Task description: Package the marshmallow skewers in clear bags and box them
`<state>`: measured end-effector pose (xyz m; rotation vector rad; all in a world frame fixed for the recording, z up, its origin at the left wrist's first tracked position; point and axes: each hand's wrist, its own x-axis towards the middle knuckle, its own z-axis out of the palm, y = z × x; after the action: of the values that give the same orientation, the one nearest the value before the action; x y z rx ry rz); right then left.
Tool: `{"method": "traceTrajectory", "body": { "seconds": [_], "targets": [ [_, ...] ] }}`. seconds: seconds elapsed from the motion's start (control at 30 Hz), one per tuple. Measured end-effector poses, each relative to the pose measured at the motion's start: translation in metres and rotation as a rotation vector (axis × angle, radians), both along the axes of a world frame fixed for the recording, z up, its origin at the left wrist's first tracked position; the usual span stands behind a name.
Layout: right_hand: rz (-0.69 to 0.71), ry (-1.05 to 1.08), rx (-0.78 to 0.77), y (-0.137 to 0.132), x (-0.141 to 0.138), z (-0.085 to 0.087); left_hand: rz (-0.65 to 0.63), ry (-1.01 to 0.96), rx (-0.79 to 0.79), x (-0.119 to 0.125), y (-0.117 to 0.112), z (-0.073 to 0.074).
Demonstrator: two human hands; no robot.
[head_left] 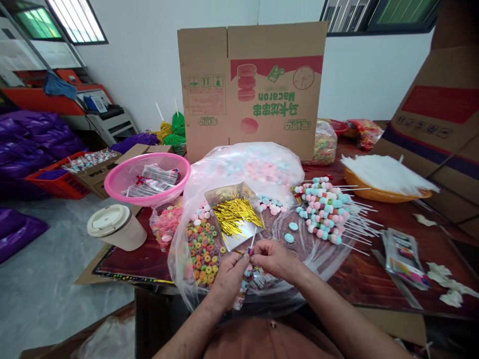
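Observation:
My left hand (228,279) is closed around a candy skewer in a printed clear wrapper (241,294), which hangs below the fingers. Its white stick (253,236) points up between the hands. My right hand (275,259) pinches the gathered wrapper neck at the stick. A bit of gold tie shows by the left thumb; exactly which fingers hold it I cannot tell. Just beyond lies an open pack of gold twist ties (237,214). Colourful ring candies (204,249) are heaped left of the hands, and two blue candies (289,238) lie to the right.
Finished-looking candy skewers (325,209) are piled at right, sticks outward. Flat printed wrappers (406,257) lie farther right. A pink basket (112,184), a lidded cup (129,232) and a bag of pink candies (166,222) stand left. A cardboard box (209,60) rises behind.

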<state>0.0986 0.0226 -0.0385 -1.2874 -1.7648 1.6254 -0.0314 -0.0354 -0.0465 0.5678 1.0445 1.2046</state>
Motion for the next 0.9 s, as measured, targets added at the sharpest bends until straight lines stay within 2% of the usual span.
{"method": "traceTrajectory", "body": {
  "seconds": [0.1, 0.23, 0.33, 0.4, 0.47, 0.6, 0.67, 0.73, 0.8, 0.9],
  "targets": [
    [-0.036, 0.048, 0.180, -0.009, 0.004, 0.004, -0.025, -0.065, -0.035, 0.000, 0.002, 0.001],
    [0.157, 0.164, 0.490, -0.015, 0.016, 0.023, -0.156, -0.174, -0.130, -0.004, 0.004, 0.006],
    [0.340, 0.215, 0.541, -0.010, 0.024, 0.032, -0.229, -0.258, -0.140, -0.005, 0.003, 0.012],
    [0.390, 0.183, 0.516, -0.005, 0.026, 0.029, -0.216, -0.303, -0.119, -0.005, 0.003, 0.016],
    [0.307, 0.106, 0.544, -0.004, 0.021, 0.020, -0.116, -0.292, -0.105, -0.002, 0.003, 0.018],
    [-0.016, -0.011, 0.670, -0.015, 0.002, -0.003, 0.194, -0.139, -0.078, 0.009, 0.006, 0.016],
    [-0.123, -0.056, 0.764, -0.021, -0.004, -0.008, 0.312, -0.044, -0.036, 0.016, 0.007, 0.012],
    [-0.178, -0.089, 0.867, -0.024, -0.004, -0.005, 0.383, 0.048, 0.018, 0.022, 0.008, 0.011],
    [-0.208, -0.110, 0.956, -0.026, 0.001, 0.004, 0.334, 0.103, -0.019, 0.023, 0.009, 0.017],
    [-0.132, -0.100, 1.128, -0.032, 0.011, 0.019, -0.004, -0.020, -0.195, 0.009, 0.014, 0.042]
  ]
}}
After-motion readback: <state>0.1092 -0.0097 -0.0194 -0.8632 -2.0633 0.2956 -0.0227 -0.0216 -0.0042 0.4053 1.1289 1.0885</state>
